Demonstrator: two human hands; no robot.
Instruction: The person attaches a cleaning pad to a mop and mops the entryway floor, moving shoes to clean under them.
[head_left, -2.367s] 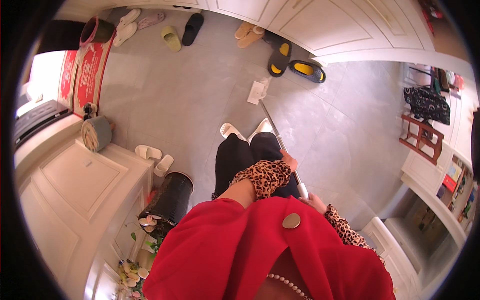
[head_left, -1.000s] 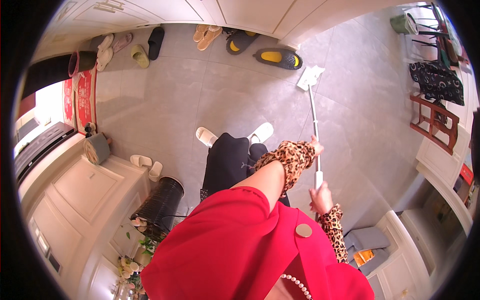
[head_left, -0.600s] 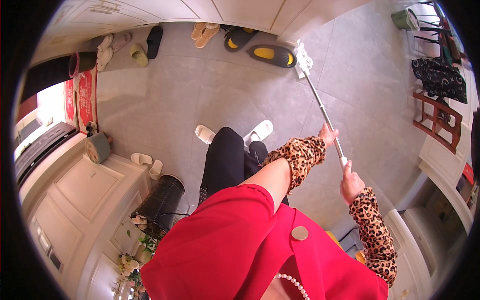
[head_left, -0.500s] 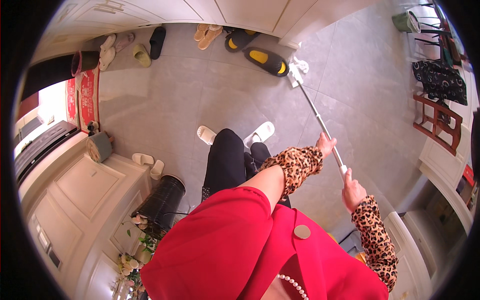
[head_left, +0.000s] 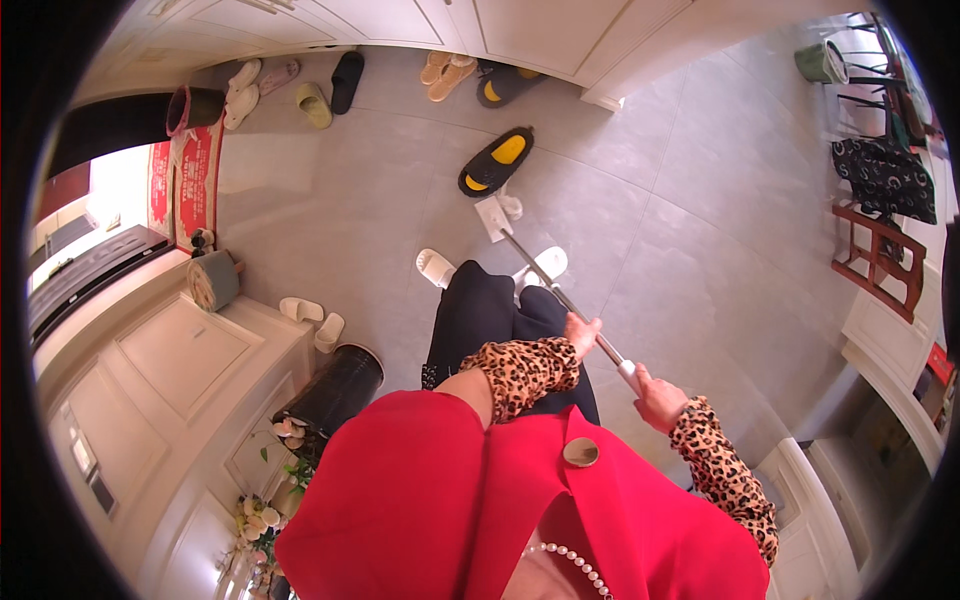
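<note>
Both my hands grip the pole of a flat mop, whose white head lies on the floor in front of my feet. My left hand wraps round the metal pole partway down. Higher up, my right hand holds the upper end by the white collar, its index finger lying along the handle. A black slipper with a yellow insole rests against or just beyond the mop head; whether they touch I cannot tell. Some white crumpled material sits beside the head.
Several slippers, among them a green one and a black one, line the white cabinets. A black bin and white slippers are on my left. At right stands a brown wooden stool; a green bucket is farther off.
The mop head has swept from the cabinet corner left and nearer to my feet. The black and yellow slipper has moved nearer and turned. My hands have come left and closer to my body.
</note>
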